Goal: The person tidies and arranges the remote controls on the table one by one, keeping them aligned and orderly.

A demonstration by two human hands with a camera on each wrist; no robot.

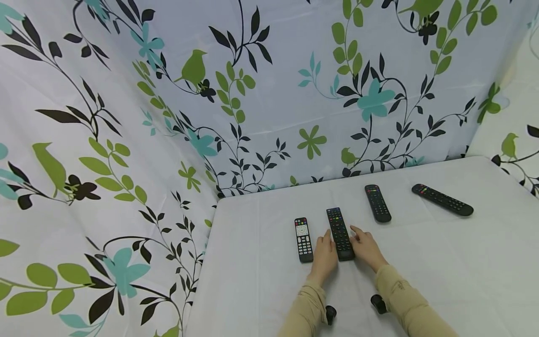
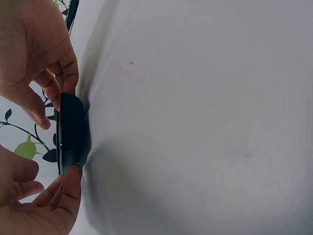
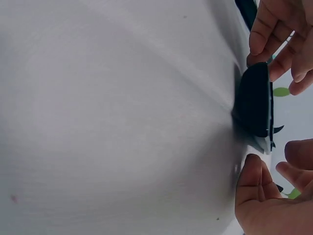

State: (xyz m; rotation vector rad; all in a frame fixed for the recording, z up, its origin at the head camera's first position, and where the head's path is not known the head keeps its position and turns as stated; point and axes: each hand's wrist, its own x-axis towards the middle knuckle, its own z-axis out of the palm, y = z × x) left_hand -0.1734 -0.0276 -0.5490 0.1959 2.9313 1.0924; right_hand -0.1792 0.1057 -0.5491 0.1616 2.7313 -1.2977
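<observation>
A long black remote control with rows of small buttons lies on the white table between the two hands. Beside its left edge is my left hand, fingertips right at the remote's side. My right hand is at the other side, fingers loosely bent, with a small gap to the edge in the right wrist view. From the left wrist, the remote's dark near end shows between both hands. Close to the left hand lies a shorter black remote with a pale button ring.
Farther back on the white-covered table lie a black remote and, to its right, another one set slantwise. Patterned curtains with leaves and birds hang behind and at the left. Small black devices sit at the wrists.
</observation>
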